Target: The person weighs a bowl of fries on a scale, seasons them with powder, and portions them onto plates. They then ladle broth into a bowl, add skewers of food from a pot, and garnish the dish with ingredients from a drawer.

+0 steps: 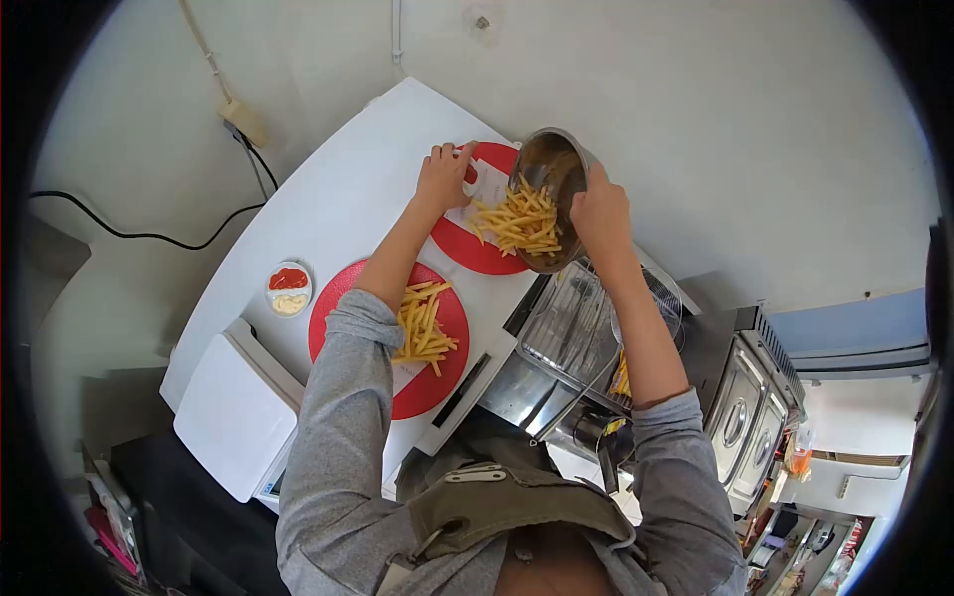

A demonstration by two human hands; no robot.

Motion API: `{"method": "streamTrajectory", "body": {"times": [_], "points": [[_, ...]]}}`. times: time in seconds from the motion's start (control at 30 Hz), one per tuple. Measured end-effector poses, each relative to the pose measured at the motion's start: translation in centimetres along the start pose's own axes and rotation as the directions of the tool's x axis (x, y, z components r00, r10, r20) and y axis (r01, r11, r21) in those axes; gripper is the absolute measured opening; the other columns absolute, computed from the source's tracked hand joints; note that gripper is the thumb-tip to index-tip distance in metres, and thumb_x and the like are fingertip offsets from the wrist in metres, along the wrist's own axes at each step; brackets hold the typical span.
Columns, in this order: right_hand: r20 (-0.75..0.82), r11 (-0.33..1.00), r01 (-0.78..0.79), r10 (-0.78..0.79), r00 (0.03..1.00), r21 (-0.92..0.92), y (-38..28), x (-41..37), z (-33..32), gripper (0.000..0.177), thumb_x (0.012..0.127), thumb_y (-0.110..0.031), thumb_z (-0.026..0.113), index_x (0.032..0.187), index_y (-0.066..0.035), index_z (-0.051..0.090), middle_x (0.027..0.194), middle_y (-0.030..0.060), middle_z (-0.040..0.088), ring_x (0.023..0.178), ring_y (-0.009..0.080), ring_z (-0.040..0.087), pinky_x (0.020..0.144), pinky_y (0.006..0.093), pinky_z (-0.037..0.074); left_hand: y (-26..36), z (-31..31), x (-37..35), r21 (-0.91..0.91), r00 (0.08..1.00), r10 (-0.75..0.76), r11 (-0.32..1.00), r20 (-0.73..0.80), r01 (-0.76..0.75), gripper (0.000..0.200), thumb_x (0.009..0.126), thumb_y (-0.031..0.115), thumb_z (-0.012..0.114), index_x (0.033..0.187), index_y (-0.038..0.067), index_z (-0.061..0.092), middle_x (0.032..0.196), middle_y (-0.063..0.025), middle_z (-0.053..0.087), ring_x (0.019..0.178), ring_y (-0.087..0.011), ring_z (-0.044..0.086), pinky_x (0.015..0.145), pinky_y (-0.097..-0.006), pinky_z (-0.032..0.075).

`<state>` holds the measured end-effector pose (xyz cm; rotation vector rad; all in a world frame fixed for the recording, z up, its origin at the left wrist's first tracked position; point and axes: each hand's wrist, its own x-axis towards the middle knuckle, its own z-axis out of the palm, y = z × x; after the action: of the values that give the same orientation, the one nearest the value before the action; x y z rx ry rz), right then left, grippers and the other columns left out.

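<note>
My right hand grips the rim of a metal bowl, which is tipped over a red plate. French fries spill from the bowl's mouth onto white paper on that plate. At the plate's left edge rests my left hand, thumb and index finger spread apart; its contact with the paper or plate is partly hidden. Nearer to me lies a second red plate with fries on paper, partly covered by my left sleeve.
A small dish of red and pale sauces stands on the white table. A white boxy appliance sits at the table's left. To the right are a fryer with a wire basket and steel-lidded equipment. The wall closes the far side.
</note>
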<state>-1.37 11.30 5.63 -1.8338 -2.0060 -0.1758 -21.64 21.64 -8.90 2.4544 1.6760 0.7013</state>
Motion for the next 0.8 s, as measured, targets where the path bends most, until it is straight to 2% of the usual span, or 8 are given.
{"method": "streamTrajectory", "body": {"times": [0.43,0.5,0.73,0.8], "points": [[0.053,1.000,0.007,-0.007,0.999,0.007,0.1,0.3,0.0,0.016,0.072,0.001,0.050,0.085,0.003,0.042,0.064,0.0253,0.055,0.064,0.0430,0.056,0.057,0.0492,0.045,0.1,-0.3,0.3,-0.009,0.997,-0.024,1.000,0.073,0.025,0.098,0.043,0.023,0.081,0.128,0.017,0.032,0.112,-0.0164,0.047,0.101,-0.0330,0.047,0.082,-0.0413,0.045],[0.013,0.997,0.062,-0.061,0.998,-0.045,0.1,0.2,0.4,0.015,0.074,0.001,0.049,0.086,0.003,0.041,0.064,0.0253,0.056,0.064,0.0431,0.056,0.057,0.0495,0.045,0.1,-0.1,0.3,-0.012,0.997,-0.024,1.000,0.078,0.025,0.098,0.043,0.024,0.081,0.128,0.016,0.032,0.112,-0.0166,0.047,0.101,-0.0330,0.047,0.083,-0.0413,0.045],[0.056,0.999,0.014,-0.011,0.998,-0.051,0.8,0.3,-0.3,0.016,0.074,0.000,0.047,0.089,0.003,0.042,0.065,0.0259,0.056,0.063,0.0432,0.056,0.056,0.0492,0.045,0.1,-0.5,0.4,-0.038,0.998,-0.040,0.998,0.052,0.042,0.096,0.043,0.026,0.081,0.127,0.015,0.034,0.109,-0.0171,0.049,0.099,-0.0342,0.048,0.081,-0.0415,0.046],[0.006,0.999,0.015,-0.015,1.000,-0.051,1.8,0.4,-0.5,0.019,0.072,0.000,0.050,0.090,0.003,0.043,0.063,0.0262,0.056,0.062,0.0433,0.056,0.056,0.0487,0.045,0.2,-0.8,0.3,-0.062,0.997,-0.051,0.997,0.060,0.055,0.095,0.044,0.025,0.080,0.126,0.015,0.034,0.108,-0.0174,0.050,0.099,-0.0345,0.049,0.080,-0.0416,0.046]]}}
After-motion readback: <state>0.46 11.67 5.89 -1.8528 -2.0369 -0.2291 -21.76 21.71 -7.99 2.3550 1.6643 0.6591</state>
